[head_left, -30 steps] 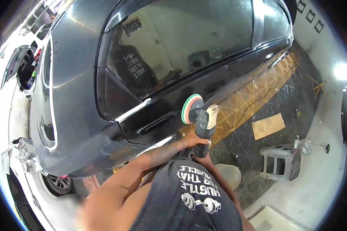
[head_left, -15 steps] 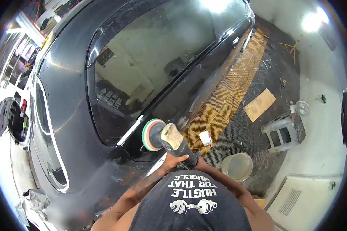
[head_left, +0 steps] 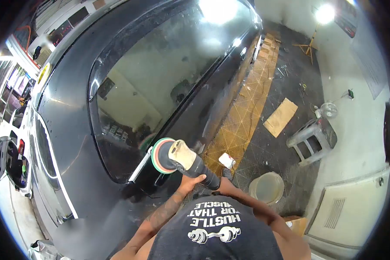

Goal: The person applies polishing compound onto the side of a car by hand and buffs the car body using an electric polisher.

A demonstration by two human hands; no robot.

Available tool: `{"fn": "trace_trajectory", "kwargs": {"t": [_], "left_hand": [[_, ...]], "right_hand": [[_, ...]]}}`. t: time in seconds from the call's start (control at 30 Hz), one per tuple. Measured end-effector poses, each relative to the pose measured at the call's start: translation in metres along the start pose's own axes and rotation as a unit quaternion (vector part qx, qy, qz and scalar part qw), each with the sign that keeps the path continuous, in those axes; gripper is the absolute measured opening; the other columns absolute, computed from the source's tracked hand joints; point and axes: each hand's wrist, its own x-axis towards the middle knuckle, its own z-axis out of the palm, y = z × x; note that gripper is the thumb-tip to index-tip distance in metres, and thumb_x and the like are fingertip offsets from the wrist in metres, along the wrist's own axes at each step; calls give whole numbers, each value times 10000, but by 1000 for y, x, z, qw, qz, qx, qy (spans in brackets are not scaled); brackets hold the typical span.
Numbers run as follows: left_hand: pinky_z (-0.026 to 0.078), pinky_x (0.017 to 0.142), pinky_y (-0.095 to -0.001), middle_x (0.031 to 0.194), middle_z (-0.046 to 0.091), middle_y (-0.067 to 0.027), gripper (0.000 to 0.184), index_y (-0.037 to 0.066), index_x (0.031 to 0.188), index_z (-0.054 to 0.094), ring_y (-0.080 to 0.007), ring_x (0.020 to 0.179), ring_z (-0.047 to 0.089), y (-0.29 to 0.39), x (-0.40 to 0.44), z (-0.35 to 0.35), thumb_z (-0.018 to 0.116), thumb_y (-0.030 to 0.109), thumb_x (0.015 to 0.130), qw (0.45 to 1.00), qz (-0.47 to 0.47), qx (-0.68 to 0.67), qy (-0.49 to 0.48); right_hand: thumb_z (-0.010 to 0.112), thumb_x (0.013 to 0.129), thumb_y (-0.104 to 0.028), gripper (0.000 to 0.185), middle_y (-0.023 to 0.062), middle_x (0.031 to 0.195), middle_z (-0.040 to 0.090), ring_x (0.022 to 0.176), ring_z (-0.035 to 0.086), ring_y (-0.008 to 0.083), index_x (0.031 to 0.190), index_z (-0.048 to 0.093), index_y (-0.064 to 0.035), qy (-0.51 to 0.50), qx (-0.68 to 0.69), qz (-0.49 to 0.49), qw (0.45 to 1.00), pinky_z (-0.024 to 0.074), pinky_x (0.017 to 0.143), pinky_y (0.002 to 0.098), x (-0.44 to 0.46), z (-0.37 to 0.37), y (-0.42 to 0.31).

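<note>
While I have my left hand [head_left: 190, 183] curled round the polisher [head_left: 187, 158], my right hand [head_left: 224, 185] meets its tail, closure unclear; disc [head_left: 155, 158] ahead of both.

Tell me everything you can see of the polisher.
The polisher is black, plastic-looking, with a worn tan patch on top and a round pad edged in green and red. The left hand and right hand hold its handle. It slants, pad facing the car; whether they touch is unclear.
</note>
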Motion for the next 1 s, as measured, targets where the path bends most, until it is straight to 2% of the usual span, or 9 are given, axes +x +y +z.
{"fn": "trace_trajectory", "kwargs": {"t": [0.13,0.23,0.4,0.47,0.6,0.73,0.77,0.9,1.0], "left_hand": [[435,1052,-391,1271,611,-94,621,14,1345,531,-226,1190,567,22,63,28,812,107,799,999,-13,-37,-20],[425,1058,-391,1298,591,-92,680,24,1382,501,-222,1220,544,28,117,54,821,112,788,998,14,-49,-39],[422,1058,-375,1282,601,-76,706,27,1384,507,-214,1216,548,51,209,93,838,156,774,994,30,-30,-98],[430,1052,-378,1261,614,-85,677,25,1366,530,-218,1195,565,57,241,110,835,178,781,996,-7,-27,-88],[461,1017,-387,1194,638,-75,620,40,1328,554,-201,1122,597,55,291,142,824,207,796,993,-24,-68,-99],[479,968,-373,1138,665,-70,497,56,1199,639,-178,1062,613,69,289,160,836,250,786,987,2,-134,-86],[480,961,-370,1116,672,-59,455,54,1168,645,-175,1034,622,67,285,164,827,242,796,986,-8,-154,-64],[490,968,-384,1152,646,-73,500,52,1272,565,-192,1066,626,62,244,168,784,180,841,980,43,-194,-12],[500,978,-392,1161,640,-74,499,49,1297,539,-198,1069,633,60,217,167,758,166,864,965,65,-251,38]], "right_hand": [[920,610,-433,833,270,1153,676,1088,668,390,1174,613,98,30,21,44,998,524,926,462,36,-20,47],[898,650,-333,782,197,1163,673,1095,656,341,1248,563,45,129,71,-43,988,512,961,435,34,-78,12],[885,642,-271,725,187,1136,684,1034,675,293,1227,577,25,91,120,-60,987,528,914,416,87,-140,59],[842,699,-137,468,120,1068,730,940,703,211,1120,686,-5,149,102,-7,984,546,869,369,99,-165,74],[848,685,-136,484,121,977,707,856,685,211,1072,625,52,130,182,66,973,545,802,366,86,-233,33],[852,674,-156,547,137,969,690,811,674,201,1095,579,62,147,28,74,986,541,723,345,82,-269,53],[838,671,-160,454,136,880,702,742,685,209,1005,627,62,127,42,102,986,543,658,346,41,-290,-40],[804,653,-188,313,128,692,695,646,691,261,795,680,61,57,-78,66,993,545,641,392,35,-316,-40],[806,651,-202,338,154,723,702,663,701,255,841,694,54,38,-164,-2,986,548,651,392,27,-322,-66]]}}
